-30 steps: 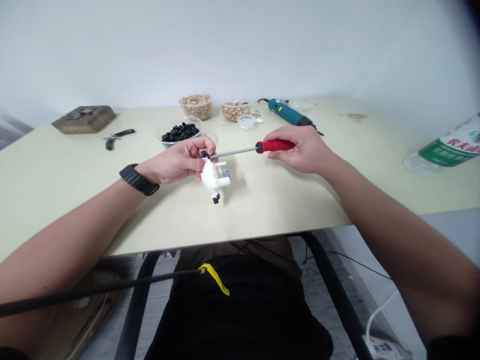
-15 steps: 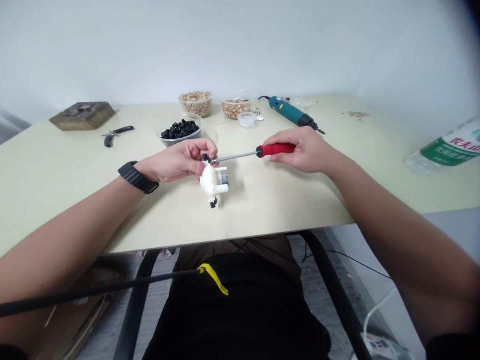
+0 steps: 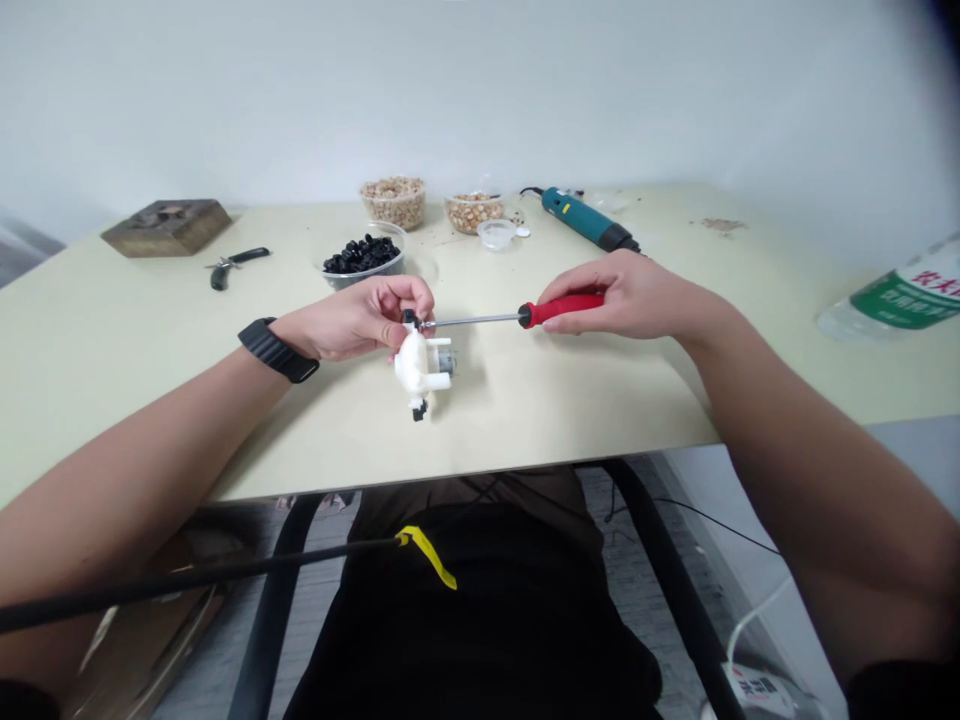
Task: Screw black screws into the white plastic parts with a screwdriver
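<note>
My left hand (image 3: pixel 379 318) pinches the upper end of a white plastic part (image 3: pixel 414 365), which has a grey motor-like cylinder (image 3: pixel 445 360) on its right side and small black pieces at its top and bottom ends. In my right hand (image 3: pixel 622 295) is a screwdriver with a red handle (image 3: pixel 566 309), its fingers wrapped round the grip. The screwdriver's metal shaft (image 3: pixel 472 321) points left, and its tip meets the part beside the upper black piece (image 3: pixel 409 318). My left fingertips partly hide that end.
Behind my hands stand a bowl of black pieces (image 3: pixel 363 258) and two tubs of tan pieces (image 3: pixel 393 205) (image 3: pixel 474 214). Pliers (image 3: pixel 234 266) and a dark block (image 3: pixel 166 228) lie left. A green rotary tool (image 3: pixel 585 218) is at the back, a large bottle (image 3: pixel 892 300) at right.
My right hand has moved slightly to the right and its screwdriver is now closer to level. The white part has tilted a little, its lower end shifting left.
</note>
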Available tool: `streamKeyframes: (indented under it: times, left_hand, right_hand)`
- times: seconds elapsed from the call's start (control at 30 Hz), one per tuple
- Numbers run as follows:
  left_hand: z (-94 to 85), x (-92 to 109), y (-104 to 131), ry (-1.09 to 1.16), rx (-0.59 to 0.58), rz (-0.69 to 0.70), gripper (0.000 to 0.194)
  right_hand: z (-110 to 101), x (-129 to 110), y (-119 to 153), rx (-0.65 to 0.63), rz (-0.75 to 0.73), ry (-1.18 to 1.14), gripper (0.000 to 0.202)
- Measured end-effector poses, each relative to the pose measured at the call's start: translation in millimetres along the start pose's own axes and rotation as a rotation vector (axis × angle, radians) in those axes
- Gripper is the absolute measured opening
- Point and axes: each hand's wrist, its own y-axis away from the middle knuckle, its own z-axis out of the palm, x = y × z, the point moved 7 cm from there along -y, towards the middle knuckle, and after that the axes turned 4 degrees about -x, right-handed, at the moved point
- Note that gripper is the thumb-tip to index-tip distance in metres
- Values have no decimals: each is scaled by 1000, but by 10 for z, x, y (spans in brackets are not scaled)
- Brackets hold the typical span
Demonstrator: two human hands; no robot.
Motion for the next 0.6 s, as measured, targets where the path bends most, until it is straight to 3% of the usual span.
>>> streamKeyframes:
  times: [0.23, 0.43, 0.6]
  left_hand:
    - [36, 0, 6, -23, -19, -30, 48]
    - [26, -28, 4, 12, -26, -34, 50]
    - [31, -37, -5, -6, -2, -27, 50]
  right_hand:
    - [-12, 29, 11, -73, 22, 26, 58]
    - [43, 52, 8, -152, 72, -22, 51]
    - [-3, 31, 15, -94, 27, -33, 50]
